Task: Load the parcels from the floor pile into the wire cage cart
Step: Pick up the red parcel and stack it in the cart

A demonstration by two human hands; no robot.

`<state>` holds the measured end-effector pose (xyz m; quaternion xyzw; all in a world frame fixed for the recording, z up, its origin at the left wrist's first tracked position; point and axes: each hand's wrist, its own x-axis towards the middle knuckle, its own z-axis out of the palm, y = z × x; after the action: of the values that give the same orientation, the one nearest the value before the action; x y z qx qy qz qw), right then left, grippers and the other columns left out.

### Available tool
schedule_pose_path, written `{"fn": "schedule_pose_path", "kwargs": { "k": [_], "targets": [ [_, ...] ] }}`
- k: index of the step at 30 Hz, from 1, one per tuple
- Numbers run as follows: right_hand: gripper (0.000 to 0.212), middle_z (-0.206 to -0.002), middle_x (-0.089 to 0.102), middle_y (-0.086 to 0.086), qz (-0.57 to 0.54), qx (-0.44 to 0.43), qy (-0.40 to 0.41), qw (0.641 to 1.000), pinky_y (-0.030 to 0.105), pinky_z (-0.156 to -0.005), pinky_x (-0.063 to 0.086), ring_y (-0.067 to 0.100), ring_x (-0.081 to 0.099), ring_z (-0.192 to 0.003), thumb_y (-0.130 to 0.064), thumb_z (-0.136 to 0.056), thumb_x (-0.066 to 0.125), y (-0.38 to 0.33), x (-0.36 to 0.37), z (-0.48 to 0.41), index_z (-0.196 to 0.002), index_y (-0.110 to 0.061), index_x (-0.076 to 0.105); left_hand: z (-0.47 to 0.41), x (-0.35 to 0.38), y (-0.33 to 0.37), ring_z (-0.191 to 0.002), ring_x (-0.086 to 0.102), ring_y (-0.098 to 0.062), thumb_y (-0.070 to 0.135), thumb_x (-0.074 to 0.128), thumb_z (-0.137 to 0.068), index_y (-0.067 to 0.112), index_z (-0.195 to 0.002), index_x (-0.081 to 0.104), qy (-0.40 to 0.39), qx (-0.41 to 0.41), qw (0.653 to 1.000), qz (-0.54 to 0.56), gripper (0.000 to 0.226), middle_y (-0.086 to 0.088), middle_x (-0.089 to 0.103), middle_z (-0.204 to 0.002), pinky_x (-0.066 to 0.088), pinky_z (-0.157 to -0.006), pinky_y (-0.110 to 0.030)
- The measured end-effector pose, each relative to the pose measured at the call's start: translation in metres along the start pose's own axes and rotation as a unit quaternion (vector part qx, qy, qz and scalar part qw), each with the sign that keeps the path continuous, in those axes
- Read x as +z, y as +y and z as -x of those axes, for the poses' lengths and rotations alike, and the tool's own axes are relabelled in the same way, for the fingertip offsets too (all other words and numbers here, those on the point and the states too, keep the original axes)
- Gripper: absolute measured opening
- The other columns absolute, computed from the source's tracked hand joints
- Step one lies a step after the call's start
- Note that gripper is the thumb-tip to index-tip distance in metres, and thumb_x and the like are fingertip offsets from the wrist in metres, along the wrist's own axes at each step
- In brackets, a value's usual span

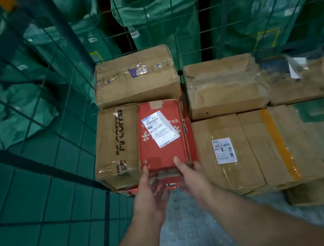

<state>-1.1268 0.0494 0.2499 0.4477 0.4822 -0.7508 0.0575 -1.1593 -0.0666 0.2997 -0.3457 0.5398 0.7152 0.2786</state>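
Parcels (236, 174) already sit in the cart (37, 166), so part of the job looks done: brown boxes (257, 145) lie on the right, one big box (136, 77) is at the back, and a coffee box (115, 145) is by the left wall. The left hand (150, 191) and right hand (189, 174) both hold the near end of a red box (163, 135), set beside the coffee box. The floor pile is out of view, so I cannot tell how many are left.
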Motion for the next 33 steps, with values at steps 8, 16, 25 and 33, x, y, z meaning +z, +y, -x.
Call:
{"fn": "schedule_pose_path", "kwargs": {
  "k": [8,16,25,33],
  "targets": [
    [0.065,-0.099,0.069,-0.008,0.150,-0.004,0.060,0.987,0.027,-0.081,0.052,0.016,0.068,-0.081,-0.071,-0.093,0.049,-0.013,0.011,-0.033,-0.137,-0.022,0.046,-0.047,-0.007,0.038,-0.105,0.072,-0.034,0.043,0.053,-0.102,0.002,-0.121,0.063,0.030,-0.002,0.997,-0.071,0.047,-0.020,0.075,-0.108,0.055,-0.100,-0.049],
    [0.116,-0.109,0.066,0.006,0.179,0.096,0.041,0.978,0.035,-0.091,0.050,0.025,0.066,-0.095,-0.099,-0.070,0.037,-0.026,0.010,-0.007,-0.154,-0.018,0.029,-0.021,0.011,0.049,-0.086,0.077,-0.028,0.045,0.048,-0.105,0.010,-0.111,0.065,0.051,-0.011,0.977,-0.209,0.040,-0.014,0.078,-0.097,0.060,-0.072,-0.041],
    [0.036,-0.075,0.068,-0.006,0.171,0.157,-0.102,0.967,0.028,-0.066,0.039,0.011,0.059,-0.067,-0.045,-0.107,0.040,0.076,-0.066,0.119,-0.094,-0.022,0.064,0.098,-0.048,-0.113,-0.083,0.066,-0.024,0.035,0.053,-0.104,0.011,-0.111,0.064,0.028,-0.074,0.993,-0.083,0.028,-0.007,0.073,-0.100,0.049,-0.077,-0.035],
    [0.036,-0.062,0.063,-0.003,0.360,0.248,-0.183,0.880,0.024,-0.051,0.032,0.010,0.052,-0.055,-0.037,-0.105,0.041,0.183,-0.141,0.217,-0.082,-0.019,0.062,0.206,-0.135,-0.264,-0.065,0.067,-0.017,0.027,0.059,-0.100,0.009,-0.110,0.067,0.165,-0.149,0.972,0.074,0.022,-0.007,0.072,-0.089,0.048,-0.059,-0.026]
  ]
}}
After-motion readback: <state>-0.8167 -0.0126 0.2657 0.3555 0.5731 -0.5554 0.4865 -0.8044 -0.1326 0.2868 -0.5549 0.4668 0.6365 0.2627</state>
